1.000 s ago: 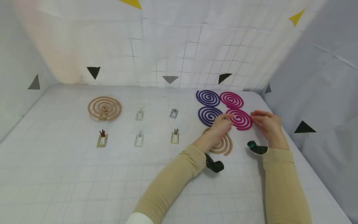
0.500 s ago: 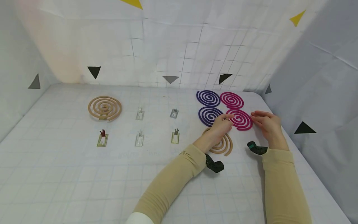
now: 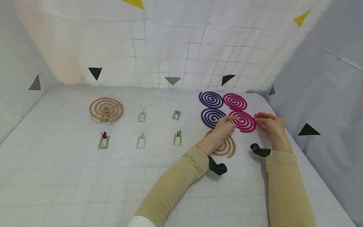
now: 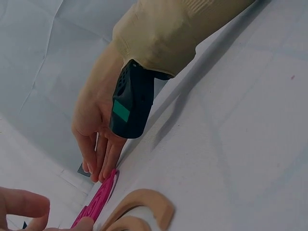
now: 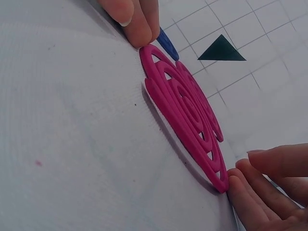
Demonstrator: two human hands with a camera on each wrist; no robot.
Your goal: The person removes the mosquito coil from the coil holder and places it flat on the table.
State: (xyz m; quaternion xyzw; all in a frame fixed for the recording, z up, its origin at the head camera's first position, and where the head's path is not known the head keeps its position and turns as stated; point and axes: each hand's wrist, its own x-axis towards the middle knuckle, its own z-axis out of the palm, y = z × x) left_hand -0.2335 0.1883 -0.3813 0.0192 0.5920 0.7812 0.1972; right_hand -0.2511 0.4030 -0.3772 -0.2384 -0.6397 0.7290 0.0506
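A pink mosquito coil [image 3: 249,122] lies flat on the white table between the two hands. My left hand [image 3: 221,130] reaches across a tan mosquito coil [image 3: 233,146], partly hiding it, with fingertips at the pink coil's left edge. At the opposite edge, the extended fingertips of my right hand [image 3: 273,127] touch the rim. The right wrist view shows the same pink coil [image 5: 174,121] lying between both sets of fingertips. Behind it sits another pink coil [image 3: 235,101], beside two dark blue coils, one far [image 3: 211,99] and one near [image 3: 208,117], all close together.
Toward the left, a tan coil [image 3: 106,100] rests raised on a small stand. Several little metal coil stands, such as a gold-edged one [image 3: 177,140] and one with a red prong [image 3: 103,142], are spread across the middle. White sheets wall the table [image 3: 85,189] in.
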